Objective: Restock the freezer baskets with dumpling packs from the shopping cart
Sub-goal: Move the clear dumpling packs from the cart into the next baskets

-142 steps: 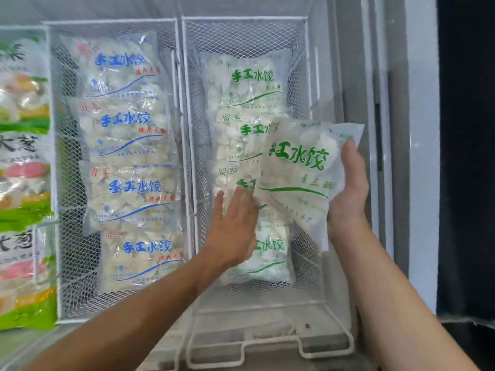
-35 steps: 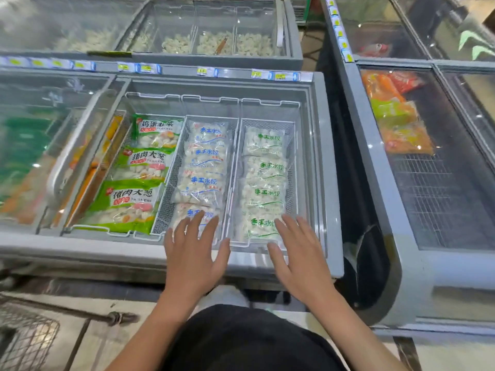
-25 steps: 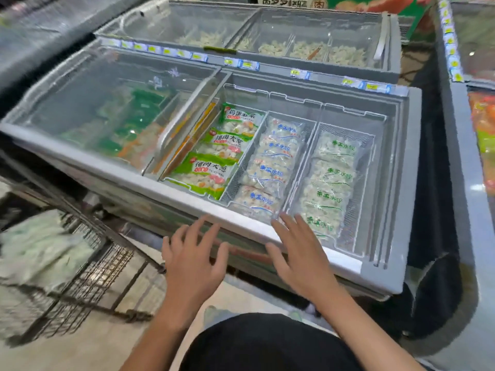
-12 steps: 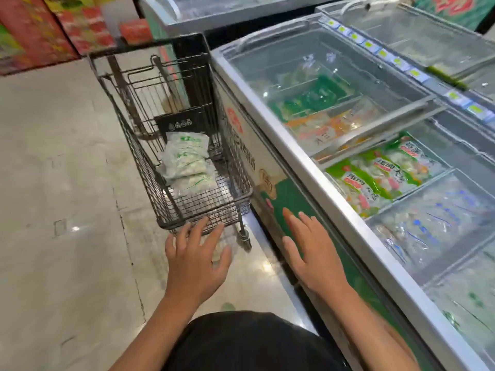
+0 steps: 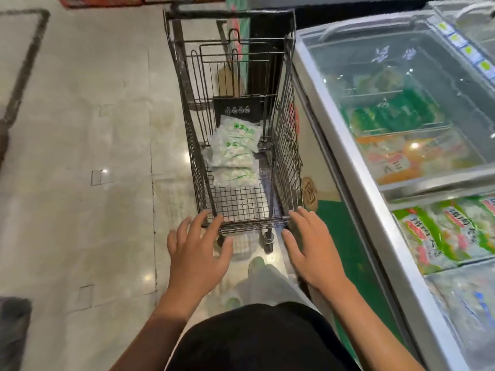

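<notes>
A dark wire shopping cart (image 5: pixel 284 145) stands in front of me on the tiled floor. In its far half lies a small stack of clear dumpling packs (image 5: pixel 234 151) with green print. My left hand (image 5: pixel 198 253) hovers at the cart's near left corner, fingers spread and holding nothing. My right hand (image 5: pixel 312 250) is spread the same way at the near right corner. Both hands are empty. The chest freezer (image 5: pixel 356 183) runs along the right, and its white wire baskets are out of view.
Green-labelled bags (image 5: pixel 442 231) lie in the open freezer section at right, with a closed glass lid (image 5: pixel 401 84) over the section beyond. The cart stands close against the freezer's side. Bare floor tiles (image 5: pixel 80 156) stretch to the left.
I have turned left from the freezer to face the cart squarely. Both empty hands have come up to the cart's near edge. The green-print pack held earlier is gone from my right hand.
</notes>
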